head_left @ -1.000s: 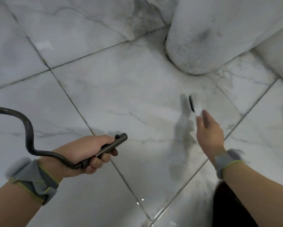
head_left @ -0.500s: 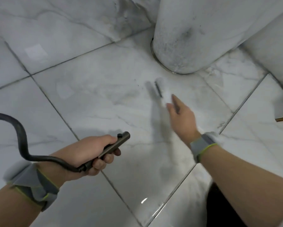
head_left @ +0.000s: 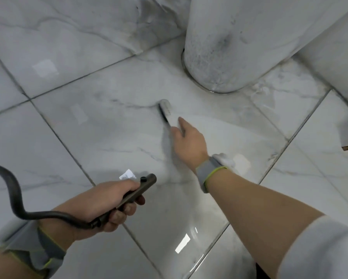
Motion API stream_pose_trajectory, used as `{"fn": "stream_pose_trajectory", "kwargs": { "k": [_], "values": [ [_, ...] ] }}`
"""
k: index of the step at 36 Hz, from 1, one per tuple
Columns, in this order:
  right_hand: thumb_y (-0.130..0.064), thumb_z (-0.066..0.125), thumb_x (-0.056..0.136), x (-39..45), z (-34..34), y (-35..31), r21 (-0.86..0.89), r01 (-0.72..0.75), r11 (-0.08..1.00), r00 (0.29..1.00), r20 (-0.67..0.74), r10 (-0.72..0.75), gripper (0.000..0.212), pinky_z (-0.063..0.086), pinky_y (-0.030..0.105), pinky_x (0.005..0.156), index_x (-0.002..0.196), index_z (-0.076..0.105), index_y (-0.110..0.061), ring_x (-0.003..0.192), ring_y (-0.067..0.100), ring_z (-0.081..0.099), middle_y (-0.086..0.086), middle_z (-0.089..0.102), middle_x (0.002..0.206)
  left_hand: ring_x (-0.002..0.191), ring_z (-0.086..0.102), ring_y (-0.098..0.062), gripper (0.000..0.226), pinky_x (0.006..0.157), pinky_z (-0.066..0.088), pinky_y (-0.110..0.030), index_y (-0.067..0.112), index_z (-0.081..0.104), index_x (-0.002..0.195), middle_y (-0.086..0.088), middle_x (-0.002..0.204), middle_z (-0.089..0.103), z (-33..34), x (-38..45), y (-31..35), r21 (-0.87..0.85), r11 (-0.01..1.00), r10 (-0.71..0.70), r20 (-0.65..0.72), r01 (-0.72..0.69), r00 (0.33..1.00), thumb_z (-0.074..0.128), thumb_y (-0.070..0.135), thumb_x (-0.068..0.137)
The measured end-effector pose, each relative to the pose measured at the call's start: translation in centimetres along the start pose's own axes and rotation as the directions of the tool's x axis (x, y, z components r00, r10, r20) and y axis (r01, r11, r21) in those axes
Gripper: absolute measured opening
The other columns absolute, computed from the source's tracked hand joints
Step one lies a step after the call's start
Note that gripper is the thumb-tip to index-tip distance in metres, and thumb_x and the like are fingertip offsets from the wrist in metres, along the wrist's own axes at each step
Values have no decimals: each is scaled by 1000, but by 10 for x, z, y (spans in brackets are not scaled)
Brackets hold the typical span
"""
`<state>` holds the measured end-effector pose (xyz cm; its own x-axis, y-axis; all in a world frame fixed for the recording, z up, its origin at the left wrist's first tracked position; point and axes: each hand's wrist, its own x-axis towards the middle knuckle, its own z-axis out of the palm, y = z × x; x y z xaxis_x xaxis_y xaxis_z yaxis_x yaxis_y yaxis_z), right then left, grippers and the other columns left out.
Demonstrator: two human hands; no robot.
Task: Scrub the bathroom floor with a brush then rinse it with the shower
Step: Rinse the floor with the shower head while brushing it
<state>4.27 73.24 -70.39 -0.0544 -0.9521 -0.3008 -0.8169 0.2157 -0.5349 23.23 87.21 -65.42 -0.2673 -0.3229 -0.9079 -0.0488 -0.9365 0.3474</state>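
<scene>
Beyond the right hand [head_left: 189, 140], whose grip pinches it, the brush [head_left: 165, 110] touches the floor [head_left: 108, 127].

The right hand [head_left: 188, 139] is gripping a small white-backed scrubbing brush with dark bristles [head_left: 165, 110], index finger lying along its handle, and is pressing it to the glossy white marble-patterned tile floor [head_left: 100, 125] near the base of a rounded white ceramic pedestal [head_left: 225, 63]. The left hand [head_left: 102, 204] is holding a slim dark metal shower wand [head_left: 134, 193], its nozzle end pointing toward the brush, with a dark flexible hose [head_left: 14, 190] curving off to the left. Both wrists are wearing grey bands with yellow-green edging [head_left: 207, 174].
</scene>
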Motion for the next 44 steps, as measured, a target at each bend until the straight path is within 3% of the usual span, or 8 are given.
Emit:
{"fn": "stream_pose_trajectory", "kwargs": {
  "k": [9, 12, 17, 22, 29, 34, 39, 44],
  "values": [
    [-39, 43, 96, 40, -148, 136, -78, -408, 910, 868, -343, 360, 25, 43, 38, 82, 107, 51, -18, 103, 37, 62, 16, 60, 102, 44, 28, -12, 53, 44, 22, -21, 0, 63, 117, -1, 68, 45, 2, 0, 12, 0, 999, 42, 12, -42, 999, 48, 48, 101],
    [-24, 51, 100, 49, -143, 151, -15, -562, 827, 790, -305, 532, 41, 42, 37, 82, 134, 40, -4, 118, 35, 58, 16, 57, 126, 45, 28, -12, 53, 44, 23, -21, 0, 63, 116, -1, 69, 45, 1, 0, 14, 22, 999, 40, 2, -40, 999, 48, 49, 101],
    [-33, 42, 104, 67, -47, 77, -48, -179, 983, 959, -231, 163, 33, 48, 43, 89, 117, 60, -8, 108, 43, 62, 23, 67, 112, 45, 28, -12, 55, 44, 23, -21, 0, 62, 118, -1, 69, 45, 4, 5, 18, 14, 1000, 28, -5, -28, 1000, 49, 51, 101],
    [-45, 49, 101, 67, -23, 19, -75, 166, 983, 985, 57, -162, 51, 43, 38, 110, 149, 49, -28, 132, 25, 54, 1, 59, 144, 45, 28, -11, 55, 45, 21, -22, 0, 63, 119, 0, 70, 45, 13, 8, 24, -15, 1000, 17, 9, -17, 1000, 51, 50, 100],
    [-48, 44, 98, 78, -129, 114, -326, -140, 935, 980, -180, 84, 41, 48, 41, 85, 123, 62, -21, 102, 40, 61, 17, 68, 117, 45, 26, -12, 53, 45, 19, -22, 0, 63, 117, 0, 68, 44, 4, 6, 25, -35, 999, 21, 1, -21, 1000, 49, 49, 101],
    [-37, 37, 99, 132, -154, 142, -95, -454, 886, 871, -256, 419, 48, 50, 43, 86, 116, 65, -2, 107, 43, 63, 26, 65, 119, 45, 27, -12, 55, 46, 20, -22, -1, 63, 117, -1, 68, 44, -3, 5, 21, -44, 999, 11, -42, -13, 999, 48, 49, 101],
    [-24, 34, 105, 131, -90, 79, -125, -362, 924, 919, -210, 332, 40, 43, 44, 102, 125, 59, 0, 124, 41, 56, 24, 59, 131, 44, 28, -12, 53, 46, 19, -22, -2, 61, 119, 0, 67, 43, -4, 7, 17, -40, 999, 11, -37, -12, 999, 47, 46, 101],
    [-31, 39, 103, 55, -22, 22, -245, -116, 963, 987, -135, 85, 28, 46, 43, 80, 116, 53, -10, 102, 41, 62, 20, 67, 105, 44, 28, -11, 49, 45, 19, -21, 2, 62, 115, -1, 68, 44, -3, 6, 13, -58, 998, 7, -24, -8, 1000, 50, 47, 100]
  ]
}}
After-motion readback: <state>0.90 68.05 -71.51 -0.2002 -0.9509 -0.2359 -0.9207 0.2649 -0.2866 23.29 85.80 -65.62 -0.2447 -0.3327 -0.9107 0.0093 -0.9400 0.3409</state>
